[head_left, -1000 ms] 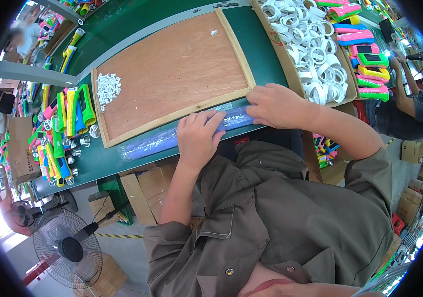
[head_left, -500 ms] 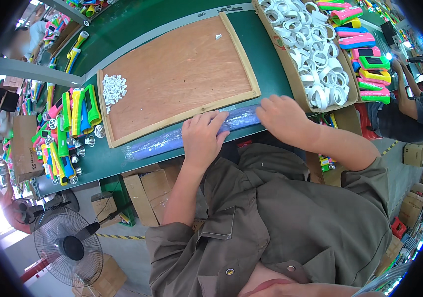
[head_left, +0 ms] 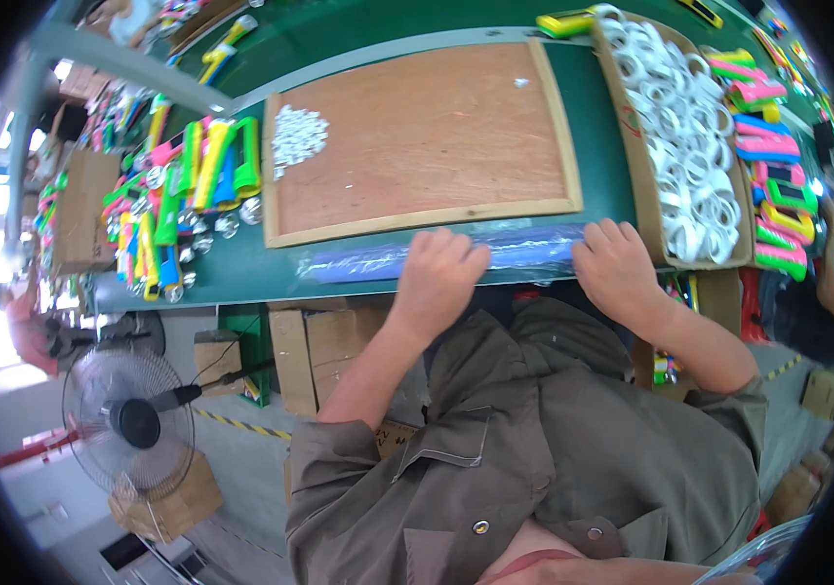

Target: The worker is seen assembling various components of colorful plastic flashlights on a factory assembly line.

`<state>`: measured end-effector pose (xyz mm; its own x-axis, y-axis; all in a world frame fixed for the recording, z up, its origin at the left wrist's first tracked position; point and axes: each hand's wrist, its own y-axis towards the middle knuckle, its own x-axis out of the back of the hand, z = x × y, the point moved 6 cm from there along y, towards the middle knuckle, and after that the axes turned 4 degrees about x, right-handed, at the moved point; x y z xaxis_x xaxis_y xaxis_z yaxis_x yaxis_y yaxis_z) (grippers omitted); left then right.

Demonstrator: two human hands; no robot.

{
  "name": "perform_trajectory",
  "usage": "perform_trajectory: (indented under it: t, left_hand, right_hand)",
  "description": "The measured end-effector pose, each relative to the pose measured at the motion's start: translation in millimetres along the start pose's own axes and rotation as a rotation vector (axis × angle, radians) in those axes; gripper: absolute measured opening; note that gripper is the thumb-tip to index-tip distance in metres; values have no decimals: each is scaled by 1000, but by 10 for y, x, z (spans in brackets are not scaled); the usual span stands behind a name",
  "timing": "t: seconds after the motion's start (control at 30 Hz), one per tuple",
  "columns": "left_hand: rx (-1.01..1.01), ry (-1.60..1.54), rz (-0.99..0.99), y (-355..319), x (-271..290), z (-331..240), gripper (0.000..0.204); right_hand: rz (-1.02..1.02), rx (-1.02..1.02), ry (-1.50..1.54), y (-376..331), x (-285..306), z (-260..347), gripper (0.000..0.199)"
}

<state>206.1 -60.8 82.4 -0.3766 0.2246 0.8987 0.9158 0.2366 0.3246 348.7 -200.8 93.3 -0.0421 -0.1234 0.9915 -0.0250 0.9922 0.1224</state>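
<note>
A long blue-violet roll in shiny clear plastic film [head_left: 524, 248] lies along the near edge of the green table. Around its middle, my left hand [head_left: 439, 280] is closed, fingers bent over the top. My right hand [head_left: 620, 273] grips its right end with curled fingers. Just beyond the roll is a shallow wooden tray [head_left: 427, 141] with a pale wood rim. A heap of small white pieces [head_left: 297, 136] sits at the tray's left side, and a small white bit [head_left: 520, 83] lies near its far right corner.
Right of the tray stands a cardboard box [head_left: 643, 180] full of white rings [head_left: 680, 127]. Colourful plastic torch-like bodies [head_left: 783, 195] lie beyond it; more [head_left: 207, 166] are piled at left. A fan [head_left: 134, 421] stands lower left. Another person's arm [head_left: 832, 249] shows far right.
The view has shifted, so the table appears further right and lower. My left hand's fingers have curled over the roll, slightly further left. My right hand has tilted down onto the roll's end.
</note>
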Motion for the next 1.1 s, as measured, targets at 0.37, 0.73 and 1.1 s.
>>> perform_trajectory:
  t: [0.37, 0.73, 1.1]
  left_hand:
    - [237, 233, 32, -241, 409, 436, 31]
    - [-51, 114, -160, -759, 650, 838, 19]
    - [334, 196, -339, -1153, 605, 1601, 44]
  right_hand:
    - [-3, -36, 147, -55, -97, -58, 17]
    - [-139, -93, 223, -34, -6, -139, 14]
    - [-168, -165, 383, -81, -77, -198, 21]
